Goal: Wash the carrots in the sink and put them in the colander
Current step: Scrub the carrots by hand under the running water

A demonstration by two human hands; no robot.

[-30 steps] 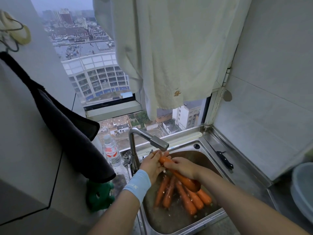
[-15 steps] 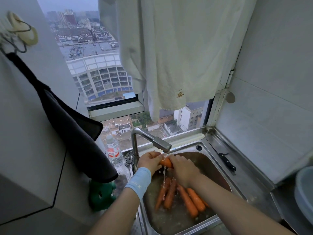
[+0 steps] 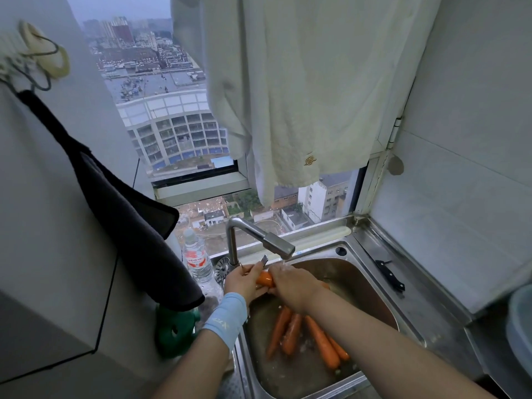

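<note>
One carrot (image 3: 264,279) gripped by both hands, left hand (image 3: 244,283) and right hand (image 3: 293,286) curled round it; held right under the tap (image 3: 277,245) so water hits it; other carrots (image 3: 321,339) lie below in the sink (image 3: 365,289), apparently awaiting their turn.

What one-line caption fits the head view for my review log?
Left hand and right hand grip one orange carrot under the angular steel tap; more orange carrots lie in the steel sink.

I found the carrots (image 3: 299,332) lying in the sink (image 3: 371,262), tap (image 3: 259,234) behind them, bottle (image 3: 197,259) left of it (knife (image 3: 390,275) right, on the worktop (image 3: 426,306)).
</note>
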